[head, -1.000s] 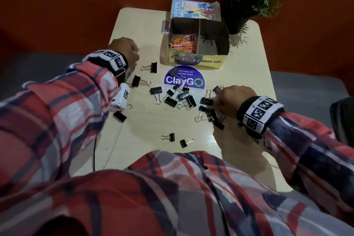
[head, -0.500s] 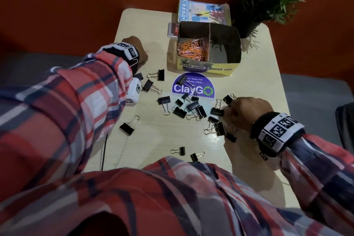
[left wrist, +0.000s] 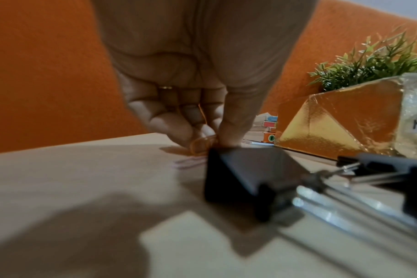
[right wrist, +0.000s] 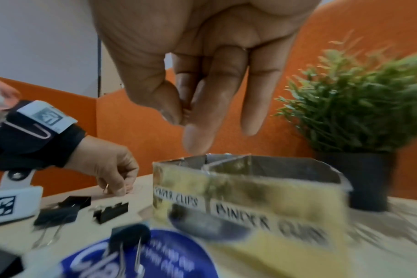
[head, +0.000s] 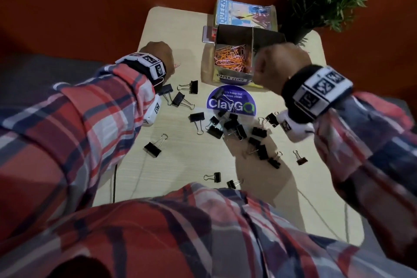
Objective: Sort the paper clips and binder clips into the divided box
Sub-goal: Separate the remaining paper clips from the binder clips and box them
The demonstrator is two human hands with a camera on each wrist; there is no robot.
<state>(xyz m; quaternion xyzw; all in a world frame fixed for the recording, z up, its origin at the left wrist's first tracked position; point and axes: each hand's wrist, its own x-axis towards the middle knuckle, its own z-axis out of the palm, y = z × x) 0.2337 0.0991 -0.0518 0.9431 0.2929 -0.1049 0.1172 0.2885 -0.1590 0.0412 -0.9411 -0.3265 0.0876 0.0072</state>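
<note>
Paper clips (head: 230, 57) fill the divided box (head: 232, 78)'s left compartment; right hand (right wrist: 198, 75), thumb and forefinger pinched together, hovers above it, while left hand (left wrist: 198, 105) pinches an orange clip (left wrist: 201, 145) on the table (head: 180, 165).

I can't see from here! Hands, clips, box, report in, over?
Left hand pinches an orange paper clip on the table. Right hand above the box, grip unclear. Binder clips still scattered. Nothing blocking.
</note>
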